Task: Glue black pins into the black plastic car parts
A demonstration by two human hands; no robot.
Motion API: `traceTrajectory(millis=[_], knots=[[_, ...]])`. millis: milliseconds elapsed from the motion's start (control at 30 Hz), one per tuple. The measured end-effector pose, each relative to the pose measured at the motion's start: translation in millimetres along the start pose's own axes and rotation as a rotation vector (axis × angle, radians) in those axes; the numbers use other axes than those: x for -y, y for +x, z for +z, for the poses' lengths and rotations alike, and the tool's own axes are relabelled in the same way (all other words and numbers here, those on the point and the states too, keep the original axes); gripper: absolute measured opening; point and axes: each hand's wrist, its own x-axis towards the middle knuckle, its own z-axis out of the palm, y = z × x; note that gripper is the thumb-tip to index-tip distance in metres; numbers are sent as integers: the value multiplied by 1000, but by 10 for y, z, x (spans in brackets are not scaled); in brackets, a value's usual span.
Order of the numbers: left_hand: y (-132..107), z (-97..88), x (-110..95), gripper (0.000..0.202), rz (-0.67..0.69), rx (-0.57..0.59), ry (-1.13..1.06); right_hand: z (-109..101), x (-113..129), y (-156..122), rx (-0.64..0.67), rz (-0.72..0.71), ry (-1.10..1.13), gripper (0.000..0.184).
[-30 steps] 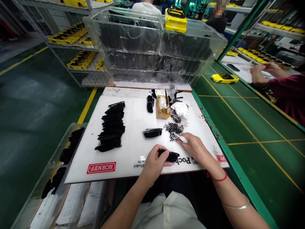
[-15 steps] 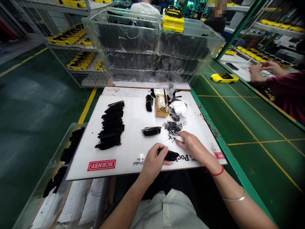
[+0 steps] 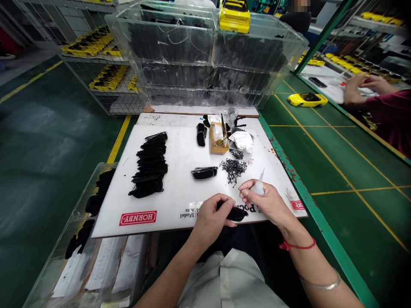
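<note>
My left hand (image 3: 212, 216) grips a glossy black plastic car part (image 3: 238, 214) near the front edge of the white board (image 3: 180, 192). Close beside it, my right hand (image 3: 269, 203) is closed around a small translucent squeeze bottle (image 3: 258, 187), its thin nozzle pointing up. The right thumb and forefinger are pinched together; whether a tiny piece is between them I cannot tell. Just beyond that hand lies a pile of small black pieces (image 3: 233, 170). Another black car part (image 3: 204, 173) rests on the board to the left of the pile.
A row of black parts (image 3: 149, 164) lies at left. A wooden box (image 3: 218, 147) and a white cloth-like bundle (image 3: 242, 141) stand behind the pile. Clear bins (image 3: 173, 55) bear a yellow model car (image 3: 234, 17). Another yellow car (image 3: 307, 99) and a co-worker's hands (image 3: 359, 87) are at right.
My right hand has drawn back from the pile of small pieces toward the black part, and the bottle's nozzle now points up. My left hand still holds the black part, slightly farther right.
</note>
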Motion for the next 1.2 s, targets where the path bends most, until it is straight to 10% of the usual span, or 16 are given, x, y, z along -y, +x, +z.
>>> traceTrajectory(millis=[400, 1200], knots=[[-160, 16, -99, 23, 124, 22, 97, 226, -24, -176, 46, 11, 241, 19], [-165, -13, -135, 21, -67, 137, 46, 44, 147, -245, 104, -138, -180, 15]])
